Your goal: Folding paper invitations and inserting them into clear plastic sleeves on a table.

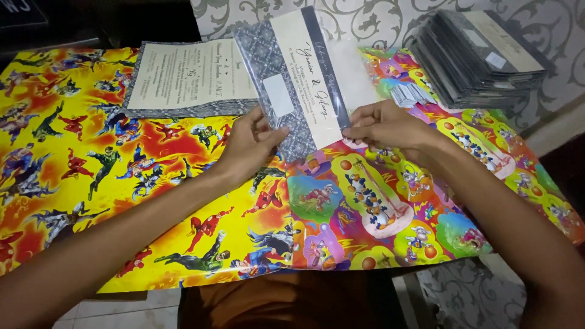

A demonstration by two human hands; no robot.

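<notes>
From my remote seat, working left to right: a low stack of unsleeved cards (186, 76), matte cream paper with patterned grey-blue borders, lies flat at the upper left on glossy wrapping paper (91, 183) printed with bright comic figures. I judge these are the ones left to do.

My left hand (247, 146) pinches the lower left edge of the card in hand (298, 79), thumb on top, fingers closed under it. The card is a tall rectangle, grey patterned with a cream band, already inside a clear, shiny plastic sleeve (356, 67) that juts past its right edge; it tilts up off the table centre. My right hand (387, 128) grips the sleeve's lower right corner.

At far right sits a thick, neat pile of sleeved cards (478, 58), so much looks finished.
</notes>
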